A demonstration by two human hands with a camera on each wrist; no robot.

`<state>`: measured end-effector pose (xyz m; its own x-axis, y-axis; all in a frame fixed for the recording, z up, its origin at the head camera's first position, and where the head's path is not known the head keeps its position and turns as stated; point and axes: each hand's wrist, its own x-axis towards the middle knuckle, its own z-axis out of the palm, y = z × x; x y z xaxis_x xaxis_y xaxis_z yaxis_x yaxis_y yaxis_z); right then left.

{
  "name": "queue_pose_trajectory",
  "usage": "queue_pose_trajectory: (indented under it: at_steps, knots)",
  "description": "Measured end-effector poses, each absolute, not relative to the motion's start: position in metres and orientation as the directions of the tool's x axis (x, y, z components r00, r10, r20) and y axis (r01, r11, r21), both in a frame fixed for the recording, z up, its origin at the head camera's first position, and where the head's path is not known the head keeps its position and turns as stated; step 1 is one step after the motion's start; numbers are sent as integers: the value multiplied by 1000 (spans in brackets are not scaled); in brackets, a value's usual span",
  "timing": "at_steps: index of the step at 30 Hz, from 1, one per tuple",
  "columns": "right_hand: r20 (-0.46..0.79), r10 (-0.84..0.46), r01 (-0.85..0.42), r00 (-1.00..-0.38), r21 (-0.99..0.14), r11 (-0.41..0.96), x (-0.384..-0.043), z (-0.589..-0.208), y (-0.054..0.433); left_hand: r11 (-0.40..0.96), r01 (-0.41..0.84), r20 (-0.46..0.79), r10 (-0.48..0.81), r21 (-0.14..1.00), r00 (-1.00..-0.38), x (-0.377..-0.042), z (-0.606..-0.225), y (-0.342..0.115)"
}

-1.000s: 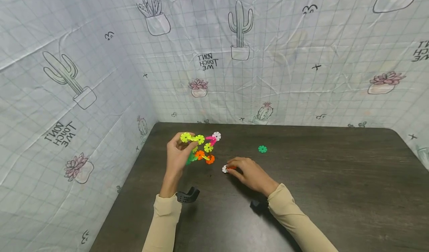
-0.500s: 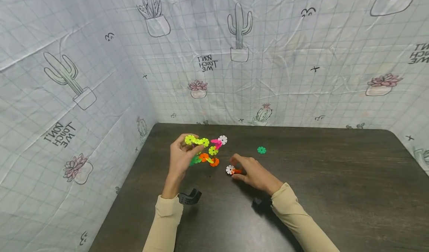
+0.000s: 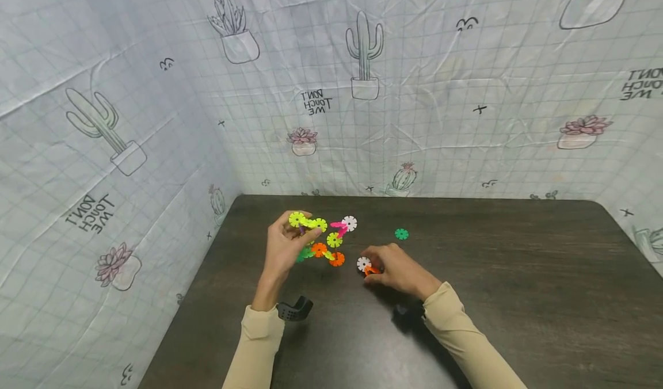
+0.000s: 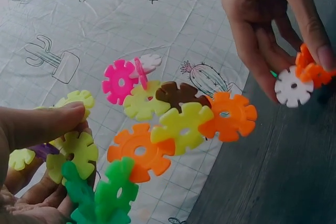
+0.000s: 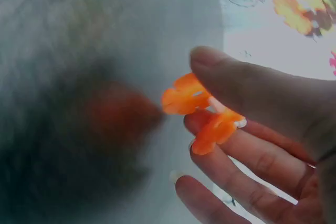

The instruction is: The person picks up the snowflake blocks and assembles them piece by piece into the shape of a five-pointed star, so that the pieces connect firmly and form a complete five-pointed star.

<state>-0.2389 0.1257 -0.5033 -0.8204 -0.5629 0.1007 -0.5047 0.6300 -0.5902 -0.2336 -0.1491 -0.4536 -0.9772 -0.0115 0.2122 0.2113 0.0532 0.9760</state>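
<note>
My left hand (image 3: 282, 248) pinches a linked chain of notched flower-shaped plastic discs between thumb and fingers. In the left wrist view the chain runs from a yellow disc (image 4: 72, 157) by the thumb through green discs (image 4: 115, 190), an orange disc (image 4: 140, 151) and a brown disc (image 4: 182, 95) to a pink disc (image 4: 119, 82). My right hand (image 3: 399, 269) holds a smaller linked piece, a white disc (image 4: 294, 86) joined to orange discs (image 5: 186, 95). Thumb and fingertips pinch it to the right of the chain, apart from it.
A single green disc (image 3: 401, 234) lies on the dark wooden table (image 3: 492, 274) beyond the right hand. Behind and to the left hangs a pale cloth (image 3: 440, 90) printed with cacti. Each wrist wears a black camera mount, such as the left one (image 3: 295, 308).
The left hand has shifted slightly right with the chain. The right hand has moved a little right and turned the white and orange piece in its fingers. The view has tilted slightly.
</note>
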Motion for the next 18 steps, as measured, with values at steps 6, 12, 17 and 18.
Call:
queue_pose_trajectory:
  at_steps: [6, 12, 17, 18]
  knots:
    - [188, -480, -488, -857, -595, 639, -241, -493, 144, 57, 207, 205, 47, 977, -978, -233, -454, -145]
    - [250, -399, -460, -882, -638, 617, -240, -477, 161, 57, 210, 202, 121, 976, -972, -231, -456, -140]
    - [289, -338, -442, -896, -668, 598, -240, -464, 171, 52, 217, 206, 156, 975, -966, -230, -457, -135]
    - [298, -324, -438, -898, -674, 594, -240, -461, 172, 51, 219, 208, 166, 974, -964, -230, -457, -134]
